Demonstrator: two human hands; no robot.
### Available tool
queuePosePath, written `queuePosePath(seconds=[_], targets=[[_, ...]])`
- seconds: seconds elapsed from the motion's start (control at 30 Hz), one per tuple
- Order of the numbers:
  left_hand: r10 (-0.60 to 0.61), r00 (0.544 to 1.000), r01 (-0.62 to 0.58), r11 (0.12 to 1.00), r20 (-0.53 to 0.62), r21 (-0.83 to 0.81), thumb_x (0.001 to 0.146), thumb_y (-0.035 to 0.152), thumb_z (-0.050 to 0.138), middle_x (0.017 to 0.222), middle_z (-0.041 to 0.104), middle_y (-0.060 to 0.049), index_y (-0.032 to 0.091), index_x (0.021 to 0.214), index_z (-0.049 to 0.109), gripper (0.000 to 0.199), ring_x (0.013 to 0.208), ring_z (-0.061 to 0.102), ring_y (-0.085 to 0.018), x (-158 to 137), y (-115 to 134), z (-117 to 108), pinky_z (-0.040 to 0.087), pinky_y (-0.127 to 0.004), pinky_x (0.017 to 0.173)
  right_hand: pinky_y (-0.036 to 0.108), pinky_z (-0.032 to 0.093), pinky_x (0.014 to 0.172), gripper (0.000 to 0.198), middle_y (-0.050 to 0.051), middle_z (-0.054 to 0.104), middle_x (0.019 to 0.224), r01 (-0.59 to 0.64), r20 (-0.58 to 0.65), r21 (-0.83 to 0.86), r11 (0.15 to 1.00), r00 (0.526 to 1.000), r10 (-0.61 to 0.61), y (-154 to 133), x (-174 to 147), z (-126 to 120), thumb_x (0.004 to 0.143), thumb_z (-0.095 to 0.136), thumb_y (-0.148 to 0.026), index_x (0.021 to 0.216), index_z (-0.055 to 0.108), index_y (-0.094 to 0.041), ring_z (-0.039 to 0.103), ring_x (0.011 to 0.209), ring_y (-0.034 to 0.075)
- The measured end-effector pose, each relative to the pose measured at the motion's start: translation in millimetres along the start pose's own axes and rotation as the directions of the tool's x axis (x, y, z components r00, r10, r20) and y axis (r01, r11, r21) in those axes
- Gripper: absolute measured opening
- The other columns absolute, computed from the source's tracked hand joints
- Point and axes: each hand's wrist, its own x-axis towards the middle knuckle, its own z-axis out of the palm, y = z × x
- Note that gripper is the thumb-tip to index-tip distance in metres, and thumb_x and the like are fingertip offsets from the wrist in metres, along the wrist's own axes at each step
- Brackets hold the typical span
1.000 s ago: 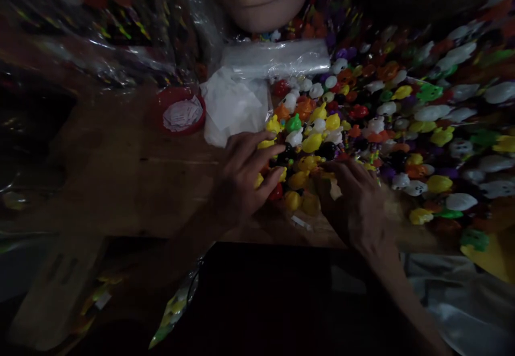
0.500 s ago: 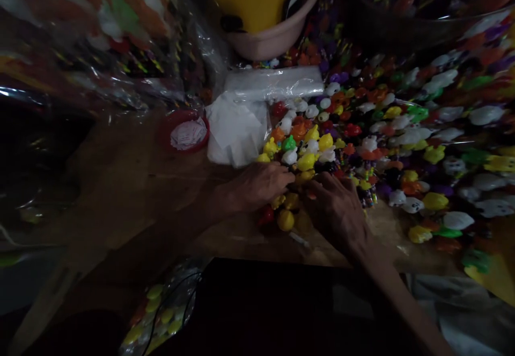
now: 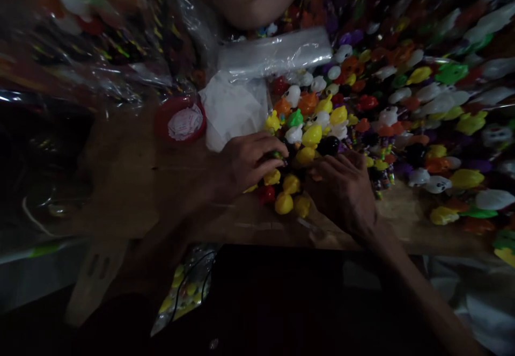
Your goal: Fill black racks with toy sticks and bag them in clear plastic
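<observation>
My left hand (image 3: 250,164) is curled at the left edge of a heap of small plastic toys. Between its thumb and fingers sits a small dark piece with green and other bright bits, a multicoloured stick (image 3: 276,155) like the stems on nearby toys. My right hand (image 3: 341,190) is bent over the table to the right, its fingertips closed and turned inward; what they hold is hidden. Between the hands lie several yellow toys (image 3: 291,184) and a red toy (image 3: 266,194). Just beyond are a black toy (image 3: 329,145) and a white one (image 3: 294,133).
A red bowl (image 3: 160,125) holds printed paper slips (image 3: 185,122). Beside it lie white sheets (image 3: 231,110) and clear plastic bags (image 3: 277,52). A pink basin (image 3: 257,7) stands behind. Mixed toys (image 3: 436,184) cover the right side of the wooden table (image 3: 120,184).
My left hand has drawn slightly back from my right and opened a gap, showing the multicoloured stick in its fingers. The whole view has shifted, so the table's contents sit higher.
</observation>
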Motion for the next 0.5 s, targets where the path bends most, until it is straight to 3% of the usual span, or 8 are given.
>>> queuePosePath(seconds=[0.17,0.27,0.33,0.43,0.5], targets=[[-0.056,0.998,0.057,0.994,-0.014,0.092,0.094,0.018,0.063,0.095,0.069,-0.001,0.016,0.099,0.066,0.007,0.088,0.066,-0.014,-13,-9,28,0.050,-0.023,0.079,0.044,0.046,0.099,0.017,0.003,0.069,0.088,0.062,-0.218,0.136,0.989,0.976,-0.031,6,-14,13,0.097,0.045,-0.022,0.104,0.060,-0.023,0.065,0.085,0.020],[-0.069,0.998,0.070,0.985,-0.011,0.156,0.095,0.019,0.062,0.095,0.068,-0.002,0.016,0.098,0.066,0.006,0.090,0.066,-0.016,-15,-12,35,0.051,-0.026,0.080,0.046,0.050,0.101,0.020,0.004,0.070,0.098,0.061,-0.347,0.201,0.978,0.938,0.012,6,-19,14,0.098,0.046,-0.024,0.114,0.058,-0.025,0.066,0.102,0.023],[-0.057,0.998,0.057,0.985,-0.004,0.164,0.095,0.020,0.063,0.097,0.069,-0.003,0.016,0.100,0.067,0.007,0.093,0.066,-0.017,-15,-14,35,0.053,-0.028,0.082,0.048,0.049,0.105,0.020,0.005,0.070,0.106,0.026,-0.402,0.226,0.974,0.913,0.069,5,-18,14,0.097,0.048,-0.024,0.114,0.058,-0.026,0.064,0.113,0.024],[-0.019,1.000,0.018,0.992,0.012,0.126,0.096,0.021,0.063,0.098,0.070,-0.003,0.016,0.102,0.068,0.009,0.095,0.068,-0.017,-15,-12,29,0.055,-0.028,0.084,0.051,0.049,0.105,0.015,0.006,0.070,0.106,0.078,-0.490,0.274,0.958,0.869,0.069,9,-15,10,0.098,0.049,-0.026,0.111,0.057,-0.025,0.067,0.109,0.023],[-0.004,0.999,0.008,0.996,-0.044,0.087,0.097,0.021,0.064,0.098,0.071,-0.003,0.016,0.103,0.069,0.010,0.093,0.069,-0.015,-14,-4,18,0.056,-0.027,0.082,0.050,0.051,0.104,0.017,0.008,0.067,0.107,0.038,-0.462,0.331,0.943,0.878,0.127,19,-19,1,0.101,0.045,-0.033,0.109,0.056,-0.025,0.067,0.109,0.023]])
